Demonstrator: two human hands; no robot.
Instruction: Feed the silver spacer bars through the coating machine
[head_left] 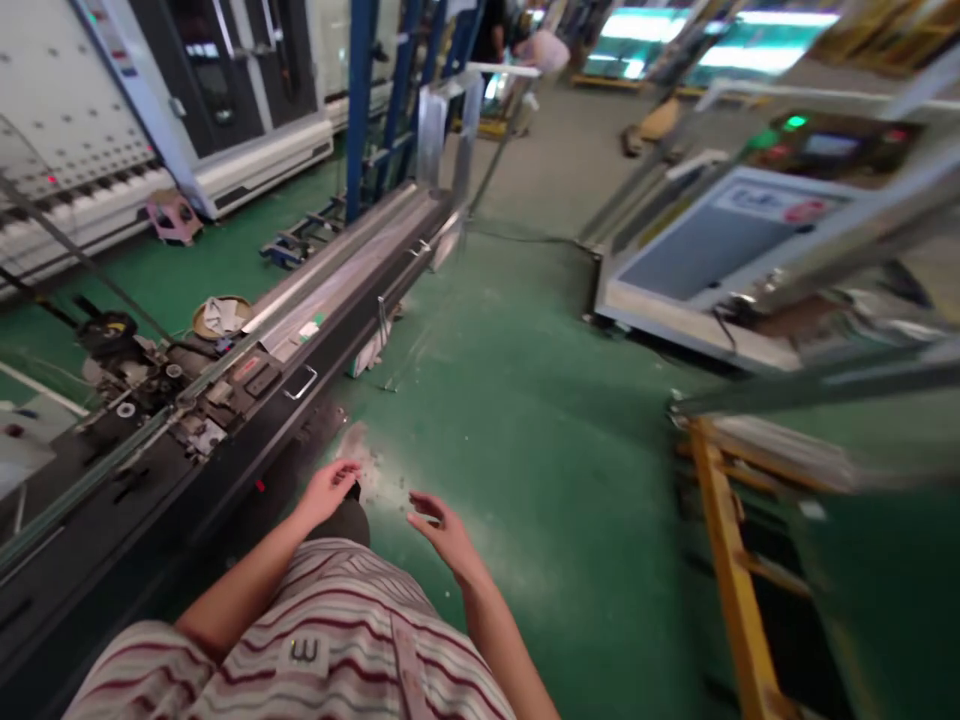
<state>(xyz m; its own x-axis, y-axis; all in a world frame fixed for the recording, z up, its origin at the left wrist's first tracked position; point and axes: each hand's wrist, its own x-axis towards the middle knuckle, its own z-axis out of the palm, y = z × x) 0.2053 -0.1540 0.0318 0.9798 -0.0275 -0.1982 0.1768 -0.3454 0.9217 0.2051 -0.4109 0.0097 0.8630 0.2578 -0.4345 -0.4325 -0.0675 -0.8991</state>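
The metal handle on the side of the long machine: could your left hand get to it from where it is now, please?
Probably yes: the left hand is empty and open, and nothing stands between it and the metal handle on the long machine.

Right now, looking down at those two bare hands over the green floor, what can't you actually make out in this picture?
- Right side, head view: the yellow metal rack and grey machine frame are smeared by motion blur.
- Left hand: its fingertips are hidden, curled down in front of the dark trouser leg.
- Right hand: open, nothing in its grip.
- Person in the far background: too small and blurred.
- Labels on the long black conveyor machine: unreadable.
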